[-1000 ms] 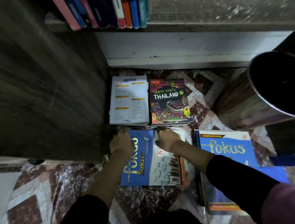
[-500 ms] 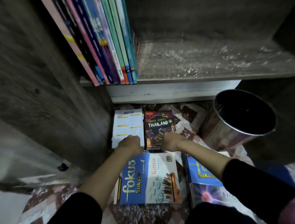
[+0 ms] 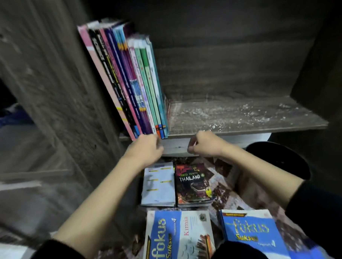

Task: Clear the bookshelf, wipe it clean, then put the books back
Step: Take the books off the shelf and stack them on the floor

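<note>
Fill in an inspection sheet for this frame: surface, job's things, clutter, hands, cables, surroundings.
Surface: shelf dusty, bare at right.
Job's things: row of books leans left on it; loose books lie on the floor; no cloth seen.
Clutter: bin at right.
Hands: left hand at the row's foot, grip unclear; right hand curled, holding nothing.
Cables: nothing seen.
Surroundings: dark wood side panel at left.

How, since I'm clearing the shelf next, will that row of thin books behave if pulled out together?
Probably floppy: the row of books looks like thin softcovers. Likely to fan or topple rightward, since nothing props its right side on the shelf. Glossy covers may slide apart.
</note>
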